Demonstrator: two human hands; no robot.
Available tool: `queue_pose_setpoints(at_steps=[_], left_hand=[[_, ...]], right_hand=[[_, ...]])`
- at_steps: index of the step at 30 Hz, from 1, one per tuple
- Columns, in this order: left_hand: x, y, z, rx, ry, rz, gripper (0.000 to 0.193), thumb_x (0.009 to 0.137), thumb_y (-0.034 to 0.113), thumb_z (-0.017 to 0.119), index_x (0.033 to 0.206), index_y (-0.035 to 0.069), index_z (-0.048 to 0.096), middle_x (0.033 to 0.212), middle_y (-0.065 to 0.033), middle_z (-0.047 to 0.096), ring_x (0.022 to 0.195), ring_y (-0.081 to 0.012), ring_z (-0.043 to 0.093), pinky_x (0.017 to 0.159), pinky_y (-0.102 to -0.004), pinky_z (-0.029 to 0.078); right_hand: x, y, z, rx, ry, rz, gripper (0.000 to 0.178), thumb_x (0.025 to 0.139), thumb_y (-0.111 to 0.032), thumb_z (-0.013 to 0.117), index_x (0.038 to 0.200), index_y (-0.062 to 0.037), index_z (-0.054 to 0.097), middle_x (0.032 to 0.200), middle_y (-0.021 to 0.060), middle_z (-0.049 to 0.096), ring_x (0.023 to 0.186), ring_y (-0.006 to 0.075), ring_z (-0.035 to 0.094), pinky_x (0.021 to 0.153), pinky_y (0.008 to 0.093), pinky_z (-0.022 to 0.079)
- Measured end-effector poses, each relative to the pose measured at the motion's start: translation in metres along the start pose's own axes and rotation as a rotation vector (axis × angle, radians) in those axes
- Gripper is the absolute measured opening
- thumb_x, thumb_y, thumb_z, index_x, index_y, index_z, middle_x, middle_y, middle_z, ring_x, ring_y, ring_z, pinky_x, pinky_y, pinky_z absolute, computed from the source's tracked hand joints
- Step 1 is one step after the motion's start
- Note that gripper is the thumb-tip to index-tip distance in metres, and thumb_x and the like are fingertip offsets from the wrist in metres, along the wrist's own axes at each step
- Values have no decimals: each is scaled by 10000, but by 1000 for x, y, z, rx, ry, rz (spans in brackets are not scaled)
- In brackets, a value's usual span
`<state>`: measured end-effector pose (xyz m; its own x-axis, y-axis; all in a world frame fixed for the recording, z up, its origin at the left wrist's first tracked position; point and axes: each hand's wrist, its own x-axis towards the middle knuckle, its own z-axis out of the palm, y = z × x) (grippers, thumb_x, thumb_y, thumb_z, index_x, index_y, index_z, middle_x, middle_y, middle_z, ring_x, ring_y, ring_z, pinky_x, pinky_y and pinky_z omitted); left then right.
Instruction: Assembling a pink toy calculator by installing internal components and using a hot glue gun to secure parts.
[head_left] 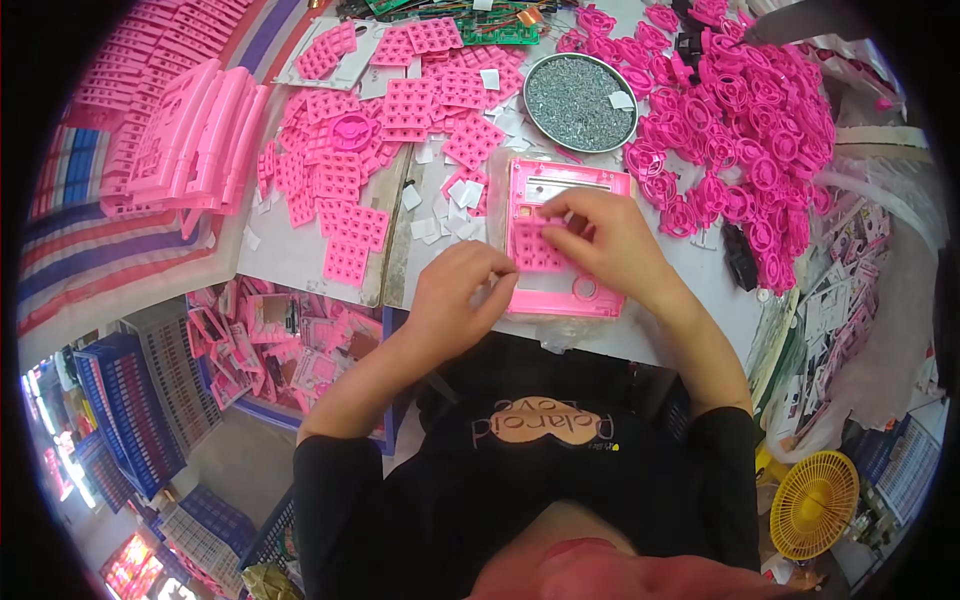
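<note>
Just below the fingertips of the right hand [608,240], nearer than the left hand [455,292], a pink studded keypad sheet [536,250] lies within a pink rectangular plastic housing [548,303], long axis bodyward; both hands curl, pinch unclear.

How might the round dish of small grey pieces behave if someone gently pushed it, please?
The round dish is probably heavy for its size, since small grey pieces cover its bottom. A push might make those pieces shift, as they look loose. It seems unlikely to roll, lying flat on the worktop.
</note>
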<state>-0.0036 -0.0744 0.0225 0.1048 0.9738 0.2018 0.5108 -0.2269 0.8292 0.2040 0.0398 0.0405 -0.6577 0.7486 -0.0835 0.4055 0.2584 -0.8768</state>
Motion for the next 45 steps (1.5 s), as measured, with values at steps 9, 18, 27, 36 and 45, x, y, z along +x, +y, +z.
queue_pose_setpoints(at_steps=[9,18,27,36,45], left_hand=[[9,-11,9,281,-21,297,323,737,48,767,1042,85,665,1086,-63,650,962,-287,610,830,-409,479],[52,-26,-65,502,196,277,231,785,76,738,1012,72,693,1024,-90,682,973,-293,630,869,-417,477],[136,-76,-161,650,335,-21,203,862,238,671,900,52,742,925,-153,722,878,-332,676,846,-414,505],[289,-136,-147,750,285,-688,606,847,638,583,1048,98,772,1109,-141,735,1098,-337,662,1021,-595,400],[342,-178,-178,444,590,-1016,740,888,667,512,1331,89,643,1426,-148,577,1337,-343,517,1119,-518,297]], right_hand=[[1,-1,3,-411,212,-238,319,826,-132,756,1115,-38,657,1078,118,635,833,261,669,714,360,542],[-34,-9,25,-804,-220,-326,986,799,-629,656,1467,49,398,1571,215,339,1493,360,268,1158,597,236],[-33,-22,24,-828,-303,-288,1071,783,-666,664,1483,83,353,1575,265,296,1507,398,208,1177,597,203],[-35,-23,27,-840,-261,-265,1046,764,-607,718,1470,83,373,1558,283,311,1497,410,228,1162,615,226],[-36,-21,26,-815,-230,-304,1038,746,-590,744,1463,71,387,1551,263,332,1492,395,247,1151,615,249]])
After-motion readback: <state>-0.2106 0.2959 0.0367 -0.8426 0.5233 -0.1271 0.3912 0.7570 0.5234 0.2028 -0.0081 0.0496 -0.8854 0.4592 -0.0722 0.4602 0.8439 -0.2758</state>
